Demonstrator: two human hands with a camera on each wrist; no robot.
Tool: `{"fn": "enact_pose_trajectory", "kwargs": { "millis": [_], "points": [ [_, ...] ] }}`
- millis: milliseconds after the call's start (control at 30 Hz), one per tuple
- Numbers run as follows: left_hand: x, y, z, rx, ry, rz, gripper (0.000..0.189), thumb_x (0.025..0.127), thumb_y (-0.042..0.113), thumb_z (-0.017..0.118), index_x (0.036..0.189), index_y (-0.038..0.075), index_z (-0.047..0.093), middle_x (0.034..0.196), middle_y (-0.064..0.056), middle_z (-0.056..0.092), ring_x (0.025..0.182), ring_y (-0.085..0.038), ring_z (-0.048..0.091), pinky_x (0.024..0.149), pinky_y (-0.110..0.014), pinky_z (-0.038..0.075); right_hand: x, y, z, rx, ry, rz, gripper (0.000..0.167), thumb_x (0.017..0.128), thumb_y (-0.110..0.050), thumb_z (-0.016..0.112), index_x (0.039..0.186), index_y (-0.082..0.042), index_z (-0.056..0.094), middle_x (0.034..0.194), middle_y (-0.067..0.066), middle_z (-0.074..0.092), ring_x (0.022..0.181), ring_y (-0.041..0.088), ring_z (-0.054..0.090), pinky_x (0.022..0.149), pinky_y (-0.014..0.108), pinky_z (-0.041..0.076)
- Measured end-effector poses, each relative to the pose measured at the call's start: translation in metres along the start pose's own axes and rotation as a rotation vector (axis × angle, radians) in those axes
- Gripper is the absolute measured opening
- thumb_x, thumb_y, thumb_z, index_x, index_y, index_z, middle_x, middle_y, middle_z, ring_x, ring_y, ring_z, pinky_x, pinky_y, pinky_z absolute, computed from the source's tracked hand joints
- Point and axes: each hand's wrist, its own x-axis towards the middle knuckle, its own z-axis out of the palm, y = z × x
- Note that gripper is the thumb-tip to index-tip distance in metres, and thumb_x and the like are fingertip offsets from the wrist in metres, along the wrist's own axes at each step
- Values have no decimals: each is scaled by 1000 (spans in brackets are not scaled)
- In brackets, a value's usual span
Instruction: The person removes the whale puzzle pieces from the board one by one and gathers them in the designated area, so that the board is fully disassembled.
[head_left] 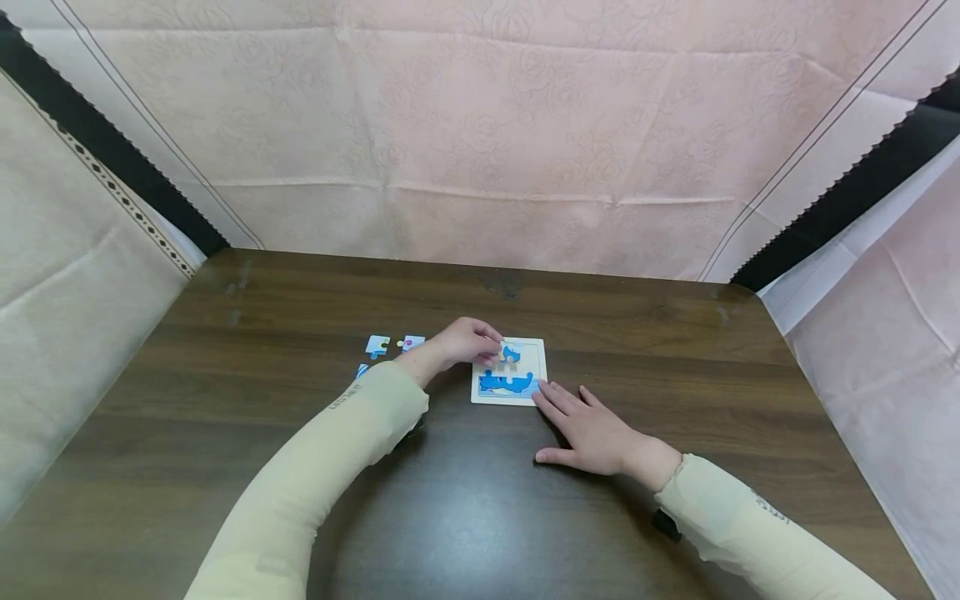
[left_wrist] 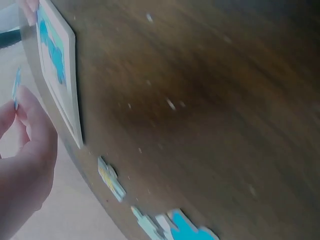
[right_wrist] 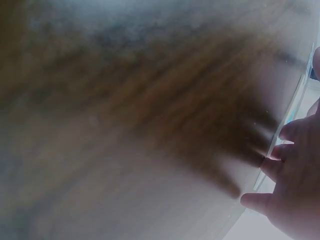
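Note:
Over the upper part of a square, white-framed jigsaw board [head_left: 532,358], my left hand [head_left: 463,342] pinches a thin puzzle piece [left_wrist: 17,86] between thumb and fingertips. That piece is held edge-on to the left wrist camera, raised off the board. Joined blue pieces [head_left: 506,384] fill the board's lower part. My right hand [head_left: 596,435] lies palm down with its fingers spread, fingertips at the board's lower right corner. In the right wrist view, its fingers [right_wrist: 257,201] are straight along the board's edge.
Left of the board, loose puzzle pieces [head_left: 377,345] lie on the brown wooden table [head_left: 465,500], one partly hidden behind the left forearm. Pale patterned cloth [head_left: 480,125] hangs behind the table's far edge and at both sides.

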Motion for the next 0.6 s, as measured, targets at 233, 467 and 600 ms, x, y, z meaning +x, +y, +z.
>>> {"fn": "enact_pose_trajectory", "kwargs": {
  "millis": [233, 467, 600],
  "points": [
    [-8, -2, -13, -9, 20, -10, 27, 91, 14, 60, 115, 2, 60, 96, -12, 63, 76, -14, 64, 80, -26, 56, 1, 1, 1, 2, 2, 4, 85, 86, -64, 46, 149, -13, 22, 157, 8, 15, 145, 26, 17, 113, 60, 16],
    [-14, -7, -22, -47, 24, -35, 27, 91, 11, 59, 116, 0, 59, 96, -12, 62, 74, -12, 63, 83, -29, 55, 0, -1, 0, -8, 12, 1, 85, 87, -64, 47, 149, -12, 22, 157, 8, 16, 145, 26, 18, 112, 60, 17],
    [-18, -11, -27, -53, 21, -48, 28, 91, 11, 59, 117, 0, 58, 97, -11, 63, 79, -15, 64, 82, -28, 55, -1, -2, 0, -8, 19, -3, 84, 87, -63, 47, 149, -11, 23, 157, 9, 16, 144, 26, 18, 112, 60, 18]
  ]
}}
